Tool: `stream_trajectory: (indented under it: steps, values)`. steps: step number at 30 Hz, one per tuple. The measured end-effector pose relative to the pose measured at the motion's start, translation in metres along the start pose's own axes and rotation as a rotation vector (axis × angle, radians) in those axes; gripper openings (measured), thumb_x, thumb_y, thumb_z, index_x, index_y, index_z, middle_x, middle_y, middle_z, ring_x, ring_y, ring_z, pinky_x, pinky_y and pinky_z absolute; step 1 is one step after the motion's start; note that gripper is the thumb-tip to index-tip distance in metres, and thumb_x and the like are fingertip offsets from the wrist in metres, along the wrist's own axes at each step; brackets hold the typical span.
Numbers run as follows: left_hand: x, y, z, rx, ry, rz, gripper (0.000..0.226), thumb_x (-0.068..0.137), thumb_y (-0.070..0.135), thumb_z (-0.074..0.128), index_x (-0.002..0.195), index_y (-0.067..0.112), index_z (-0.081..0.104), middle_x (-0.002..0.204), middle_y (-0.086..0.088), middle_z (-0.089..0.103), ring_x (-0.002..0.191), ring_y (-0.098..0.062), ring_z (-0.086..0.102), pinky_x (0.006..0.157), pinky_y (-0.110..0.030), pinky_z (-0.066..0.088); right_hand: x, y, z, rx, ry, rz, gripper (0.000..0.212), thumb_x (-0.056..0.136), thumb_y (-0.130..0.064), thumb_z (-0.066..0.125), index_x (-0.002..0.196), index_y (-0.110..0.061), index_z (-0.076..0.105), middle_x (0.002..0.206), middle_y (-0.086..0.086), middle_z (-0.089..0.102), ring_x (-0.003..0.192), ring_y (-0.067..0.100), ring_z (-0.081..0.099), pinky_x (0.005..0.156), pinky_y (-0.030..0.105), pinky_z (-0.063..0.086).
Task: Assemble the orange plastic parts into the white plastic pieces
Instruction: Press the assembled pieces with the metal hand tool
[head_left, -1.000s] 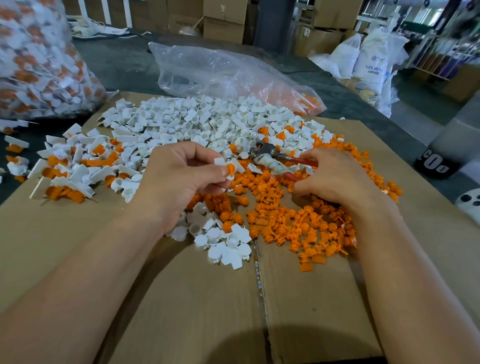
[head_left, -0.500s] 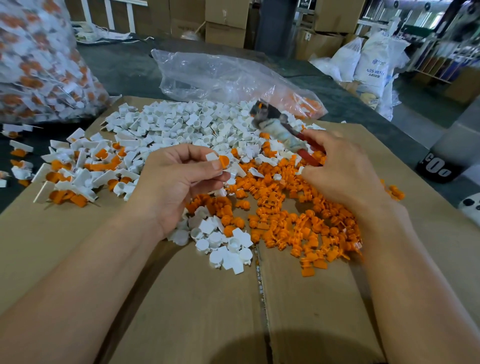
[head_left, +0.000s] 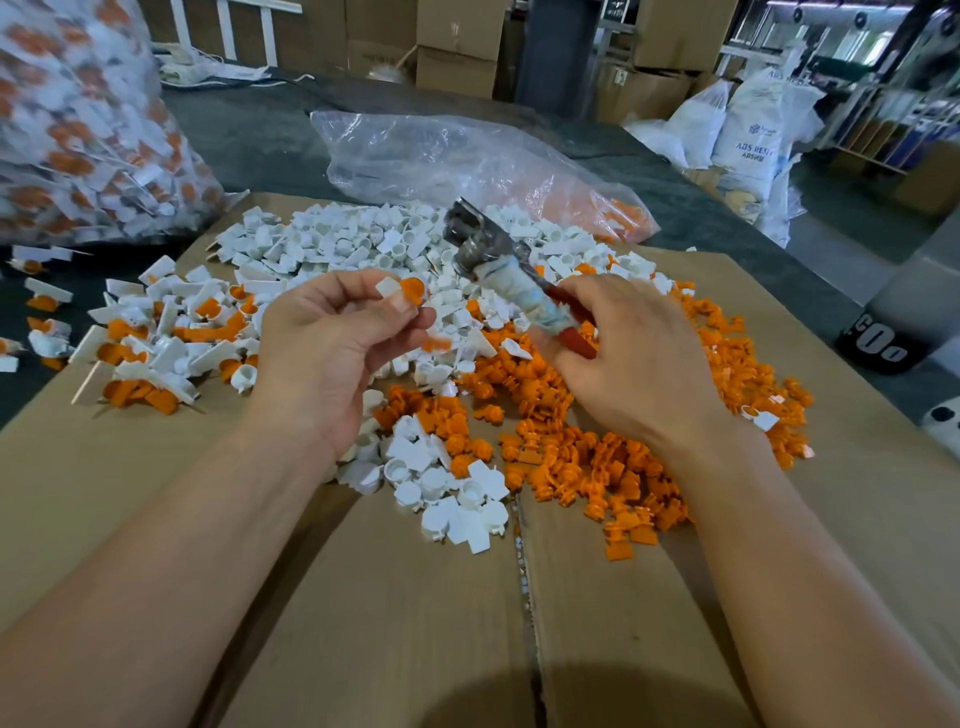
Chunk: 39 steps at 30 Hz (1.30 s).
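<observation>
My left hand pinches a white piece with an orange part seated in it, held up above the piles. My right hand grips a pair of pliers by their red, tape-wrapped handles, metal jaws pointing up and left, close to the pinched piece. A pile of loose orange parts lies under and in front of my right hand. White pieces are heaped behind, with a small cluster near the cardboard's centre seam.
Joined white-and-orange pieces lie at the left on the cardboard sheet. A clear plastic bag lies behind the piles, and a full bag of joined pieces stands at the far left. Sacks and boxes stand beyond.
My right hand picked the pliers up off the pile and raised them toward my left hand. My left hand lifted the white-and-orange piece slightly higher.
</observation>
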<state>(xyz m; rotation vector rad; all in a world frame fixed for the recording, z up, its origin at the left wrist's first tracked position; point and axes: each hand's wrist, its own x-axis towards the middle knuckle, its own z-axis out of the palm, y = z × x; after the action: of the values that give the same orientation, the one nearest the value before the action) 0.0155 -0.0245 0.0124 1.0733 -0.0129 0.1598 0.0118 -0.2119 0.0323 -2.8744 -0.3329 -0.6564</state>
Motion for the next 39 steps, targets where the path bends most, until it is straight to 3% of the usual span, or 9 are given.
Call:
stream_trajectory:
  steps: [7,12,16,19,21,26,30,34,39]
  values:
    - [0.003,-0.001,-0.001,-0.034,0.064,0.038,0.015,0.078,-0.006,0.059,0.074,0.008,0.058,0.055,0.002,0.065,0.055,-0.012,0.066,0.053,-0.015,0.051,-0.005,-0.011,0.007,0.122,-0.165,-0.045,0.056,0.085,-0.052,0.043,0.131,-0.021,0.04,0.121,-0.002,0.047,0.112,0.014,0.043,0.083,0.023,0.029]
    - [0.004,0.0,-0.001,-0.083,0.091,0.033,0.033,0.077,-0.008,0.059,0.055,0.015,0.065,0.056,0.002,0.066,0.053,-0.011,0.065,0.051,-0.016,0.051,-0.005,-0.01,0.01,0.104,-0.175,-0.062,0.054,0.087,-0.051,0.045,0.132,-0.021,0.039,0.122,-0.002,0.045,0.114,0.014,0.04,0.077,0.017,0.021]
    - [0.004,-0.001,0.0,-0.092,0.074,0.027,0.012,0.074,-0.004,0.061,0.071,0.008,0.058,0.056,0.003,0.066,0.053,-0.01,0.065,0.052,-0.015,0.051,-0.005,-0.009,0.012,0.093,-0.172,-0.067,0.054,0.088,-0.052,0.045,0.131,-0.02,0.039,0.12,-0.001,0.045,0.112,0.015,0.04,0.073,0.015,0.018]
    - [0.003,-0.001,0.001,-0.086,0.058,0.034,0.013,0.063,0.003,0.064,0.073,0.007,0.057,0.058,0.002,0.067,0.056,-0.009,0.066,0.053,-0.016,0.052,-0.005,-0.01,0.013,0.106,-0.186,-0.058,0.055,0.087,-0.053,0.044,0.131,-0.02,0.04,0.12,-0.001,0.045,0.112,0.016,0.041,0.08,0.019,0.023]
    - [0.003,-0.001,0.001,-0.074,0.059,0.02,0.011,0.07,-0.002,0.062,0.073,0.007,0.056,0.057,0.003,0.067,0.055,-0.009,0.066,0.053,-0.016,0.052,-0.005,-0.01,0.013,0.111,-0.201,-0.056,0.054,0.087,-0.053,0.043,0.13,-0.021,0.04,0.12,-0.001,0.046,0.113,0.017,0.042,0.083,0.023,0.027]
    - [0.003,-0.002,0.002,-0.063,0.064,-0.012,0.016,0.082,-0.007,0.056,0.073,0.007,0.057,0.054,0.005,0.065,0.053,-0.007,0.064,0.053,-0.015,0.052,-0.005,-0.014,0.011,0.035,-0.156,-0.102,0.044,0.086,-0.054,0.04,0.11,-0.019,0.052,0.093,-0.004,0.049,0.09,0.013,0.034,0.071,0.025,0.019]
    - [0.003,-0.001,0.0,-0.06,0.058,-0.026,0.015,0.081,-0.006,0.057,0.073,0.007,0.058,0.057,0.003,0.065,0.054,-0.009,0.064,0.053,-0.016,0.052,-0.005,-0.014,0.008,0.042,-0.139,-0.122,0.032,0.085,-0.054,0.043,0.09,-0.023,0.046,0.075,-0.011,0.037,0.081,0.01,0.031,0.063,0.026,0.015]
    - [0.002,-0.002,0.0,-0.028,0.071,-0.025,0.017,0.082,-0.007,0.056,0.073,0.006,0.059,0.063,-0.002,0.064,0.053,-0.01,0.064,0.052,-0.016,0.052,-0.008,-0.015,0.009,0.139,-0.2,-0.103,0.027,0.085,-0.052,0.046,0.081,-0.027,0.036,0.071,-0.012,0.038,0.064,0.008,0.038,0.052,0.023,0.024]
    - [0.004,-0.004,-0.002,-0.013,0.084,-0.019,0.016,0.082,-0.008,0.057,0.075,0.006,0.059,0.076,-0.009,0.063,0.057,-0.011,0.065,0.053,-0.016,0.051,-0.008,-0.018,0.011,0.267,-0.261,-0.081,0.027,0.087,-0.046,0.051,0.074,-0.03,0.033,0.066,-0.01,0.041,0.06,0.006,0.04,0.051,0.028,0.028]
